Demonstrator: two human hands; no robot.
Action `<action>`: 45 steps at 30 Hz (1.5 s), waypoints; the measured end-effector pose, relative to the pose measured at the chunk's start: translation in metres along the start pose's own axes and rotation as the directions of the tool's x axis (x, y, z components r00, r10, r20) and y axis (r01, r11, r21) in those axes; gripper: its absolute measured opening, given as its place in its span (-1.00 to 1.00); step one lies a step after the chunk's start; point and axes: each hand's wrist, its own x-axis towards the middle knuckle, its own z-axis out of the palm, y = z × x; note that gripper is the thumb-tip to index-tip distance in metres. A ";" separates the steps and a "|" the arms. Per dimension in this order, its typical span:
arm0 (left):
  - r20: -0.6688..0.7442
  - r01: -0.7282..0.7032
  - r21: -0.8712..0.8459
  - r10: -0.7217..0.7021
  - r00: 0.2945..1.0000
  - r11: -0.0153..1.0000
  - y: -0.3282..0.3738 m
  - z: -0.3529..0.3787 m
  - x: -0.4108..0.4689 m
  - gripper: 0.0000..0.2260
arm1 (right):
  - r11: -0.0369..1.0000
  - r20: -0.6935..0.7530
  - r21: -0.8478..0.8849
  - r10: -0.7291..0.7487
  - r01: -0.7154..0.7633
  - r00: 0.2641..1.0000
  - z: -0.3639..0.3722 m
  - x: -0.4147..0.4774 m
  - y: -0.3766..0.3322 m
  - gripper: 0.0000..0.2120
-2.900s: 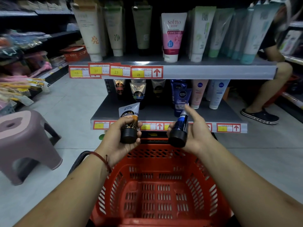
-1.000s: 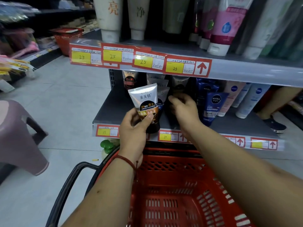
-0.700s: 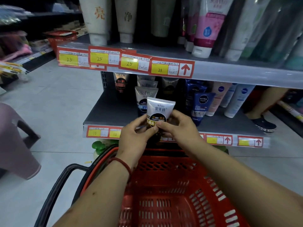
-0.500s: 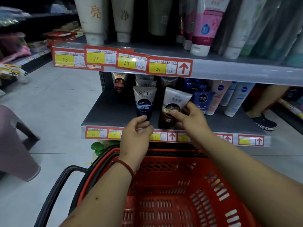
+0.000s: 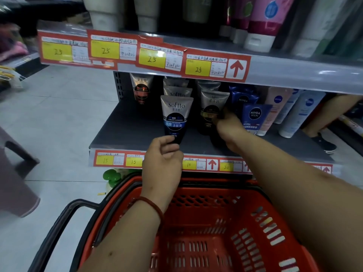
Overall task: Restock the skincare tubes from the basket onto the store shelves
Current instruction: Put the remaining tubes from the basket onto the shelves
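grey tube [image 5: 175, 116]: Softto | blue tube [image 5: 254, 118]: NIVEA MEN | upper tag [image 5: 105, 50]: 25

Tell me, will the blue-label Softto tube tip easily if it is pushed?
Probably: the Softto tube stands upright on its narrow cap and is wider at the top. Its crimped plastic body likely gives when squeezed.

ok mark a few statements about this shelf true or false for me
1. The right hand grips the black-and-gold tube on the lower shelf. True.
2. The blue Softto tube lies flat. False: the Softto tube stands upright on its cap.
3. The upper price tags read 15. False: the upper price tags read 25.
4. The Nivea Men tube stands right of the black-and-gold tube. True.
5. The red basket holds several tubes. False: no tubes show in the red basket.
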 end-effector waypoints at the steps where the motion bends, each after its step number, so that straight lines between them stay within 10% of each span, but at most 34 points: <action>1: 0.004 0.005 -0.003 -0.005 1.000 1.000 0.000 0.002 0.000 -0.69 | 0.999 -0.021 -0.030 0.028 -0.028 0.999 0.001 0.000 0.002 -0.61; 8: -0.020 -0.035 -0.015 0.034 0.999 0.999 0.007 0.004 -0.007 -0.73 | 0.986 -0.094 -0.139 0.080 -0.093 0.992 0.009 -0.026 0.007 -0.70; 20: -0.209 -0.006 -0.095 -0.014 0.978 0.995 0.034 -0.021 0.084 -0.82 | 0.982 -0.049 0.184 -0.035 0.044 0.998 0.048 -0.041 0.000 -0.75; 33: 0.218 0.235 -0.479 -0.144 0.965 0.846 0.014 0.006 0.151 -0.56 | 0.752 0.161 0.634 0.101 -0.182 0.982 0.087 0.015 0.000 -0.55; 45: 0.245 0.227 -0.506 -0.113 0.963 0.832 0.007 0.011 0.165 -0.53 | 0.668 0.136 0.734 0.028 -0.120 0.990 0.091 0.032 -0.001 -0.60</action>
